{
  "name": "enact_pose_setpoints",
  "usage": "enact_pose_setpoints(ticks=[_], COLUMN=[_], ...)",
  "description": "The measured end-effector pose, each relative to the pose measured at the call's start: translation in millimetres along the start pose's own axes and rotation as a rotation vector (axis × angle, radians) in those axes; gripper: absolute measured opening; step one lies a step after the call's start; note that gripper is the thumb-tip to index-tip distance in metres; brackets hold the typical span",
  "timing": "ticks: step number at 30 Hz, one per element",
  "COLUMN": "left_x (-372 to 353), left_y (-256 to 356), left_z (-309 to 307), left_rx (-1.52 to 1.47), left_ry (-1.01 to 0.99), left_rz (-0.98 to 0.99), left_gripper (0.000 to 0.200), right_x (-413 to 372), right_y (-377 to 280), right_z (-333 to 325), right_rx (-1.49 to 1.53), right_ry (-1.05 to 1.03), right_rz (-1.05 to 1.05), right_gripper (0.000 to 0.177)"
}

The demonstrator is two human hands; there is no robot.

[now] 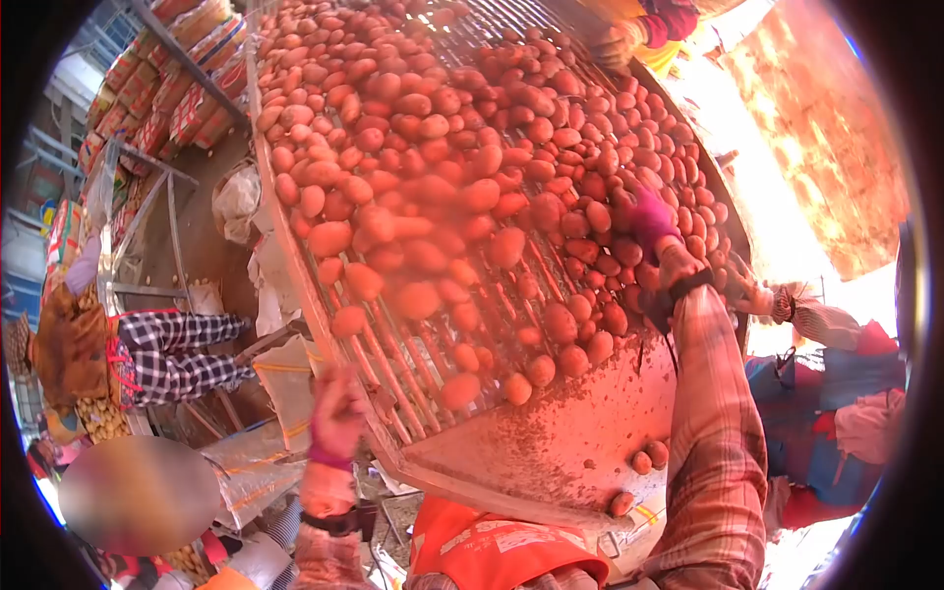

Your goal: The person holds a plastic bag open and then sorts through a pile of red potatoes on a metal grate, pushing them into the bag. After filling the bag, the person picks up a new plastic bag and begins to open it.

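Note:
Many reddish potatoes [506,246] lie across a wide roller conveyor [413,369] with raised metal sides. My right hand [653,224], in a pink glove with a dark strap at the wrist, reaches over the potatoes on the right side of the rollers; its fingertips are hidden among them. My left hand [337,413] is at the lower left, beside the conveyor's side rail, blurred, its fingers hard to make out. Below the rollers is a dirt-speckled sloping plate [551,442] with a few potatoes [642,462] at its right.
A co-worker's hand [752,295] reaches to the right rim; another co-worker's gloved hand [619,44] is at the top. At left, a person in checked trousers [182,359] bends near a metal frame [147,221]. Stacked boxes [162,98] stand behind.

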State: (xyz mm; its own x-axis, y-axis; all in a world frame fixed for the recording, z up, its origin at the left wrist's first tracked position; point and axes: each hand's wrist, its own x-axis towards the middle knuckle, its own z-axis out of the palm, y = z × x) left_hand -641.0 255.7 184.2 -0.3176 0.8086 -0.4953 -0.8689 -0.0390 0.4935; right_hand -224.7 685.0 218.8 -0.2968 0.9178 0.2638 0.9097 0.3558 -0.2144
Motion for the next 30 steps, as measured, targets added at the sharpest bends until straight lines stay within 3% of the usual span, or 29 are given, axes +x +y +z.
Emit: enact_pose_setpoints(ticks=[2, 3, 4, 5, 6, 8, 10, 12, 14, 16, 18, 20, 22, 24, 26, 28, 29, 30], left_x=[-7.1, -10.4, -6.4, -0.9, 21.4, 20.6, 29.0, 42.7, 56.8, 97.2, 159.1, 202.5, 234.9, 292.9, 376.4, 345.9, 319.0, 333.3], left_y=[47.2, 65.8, 74.6, 76.2, 67.5, 18.3, -27.2, -61.5, -78.8, -90.0, -117.3, -125.3, -141.4, -155.7, -173.4, -176.8, -178.9, -179.9], left_z=[-34.8, -53.5, -75.3, -97.7, -125.8, -72.2, -2.0, 63.5, 132.8, 170.1, 189.2, 218.8, 263.9, 273.9, 255.6, 311.5, 330.0, 336.9], left_rx=[0.483, 0.506, 1.089, 1.669, 1.982, 1.591, 1.732, 1.612, 1.704, 1.821, 1.886, 2.134, 2.344, 2.250, 2.553, 2.773, 2.845, 2.985], left_ry=[0.404, 0.393, 0.379, 0.330, 0.263, 0.157, -0.182, -0.332, -0.468, -0.507, -0.535, -0.689, -0.785, -0.690, -0.652, -0.274, -0.223, -0.221], left_rz=[0.230, 0.224, 0.515, 0.806, 1.262, 0.683, 0.874, 0.837, 0.973, 0.698, 1.104, 1.025, 1.424, 1.026, 1.549, 0.809, 0.820, 0.609], left_gripper=[0.041, 0.041, 0.047, 0.052, 0.060, 0.059, 0.059, 0.057, 0.052, 0.051, 0.052, 0.046, 0.032, 0.036, 0.041, 0.049, 0.052, 0.054], right_x=[-6.2, -16.8, -29.4, -46.9, -61.8, -79.4, -106.2, -135.5, -173.8, -207.7, -238.9, -298.2, -347.3, -380.1, -404.8, -425.2, -430.8, -434.0], right_y=[58.5, 75.4, 45.2, 33.4, 26.1, 30.2, 33.6, 31.8, 17.1, 12.7, 8.8, 29.1, 11.3, -6.9, -5.2, 1.2, 6.1, 10.9], right_z=[38.2, 47.0, 15.7, 2.3, -9.4, -11.8, -15.3, -22.9, -41.2, -46.6, -60.3, -17.6, -22.5, -55.2, -75.0, -81.5, -83.2, -83.9], right_rx=[0.032, 0.062, 0.082, 0.080, 0.021, 0.013, 0.154, 0.280, -0.001, -0.023, 0.023, 0.341, 0.155, 0.137, 0.142, 0.191, 0.191, 0.169], right_ry=[-0.104, -0.215, -0.354, -0.351, -0.347, -0.294, -0.302, -0.324, -0.298, -0.206, -0.065, -0.175, -0.064, -0.131, -0.212, -0.265, -0.271, -0.273], right_rz=[0.061, 0.100, 0.192, 0.211, 0.156, 0.073, 0.080, 0.076, -0.022, -0.012, 0.004, 0.218, 0.105, 0.175, 0.252, 0.255, 0.280, 0.331], right_gripper=[0.050, 0.054, 0.057, 0.057, 0.057, 0.054, 0.051, 0.048, 0.049, 0.051, 0.061, 0.064, 0.067, 0.067, 0.067, 0.065, 0.065, 0.064])
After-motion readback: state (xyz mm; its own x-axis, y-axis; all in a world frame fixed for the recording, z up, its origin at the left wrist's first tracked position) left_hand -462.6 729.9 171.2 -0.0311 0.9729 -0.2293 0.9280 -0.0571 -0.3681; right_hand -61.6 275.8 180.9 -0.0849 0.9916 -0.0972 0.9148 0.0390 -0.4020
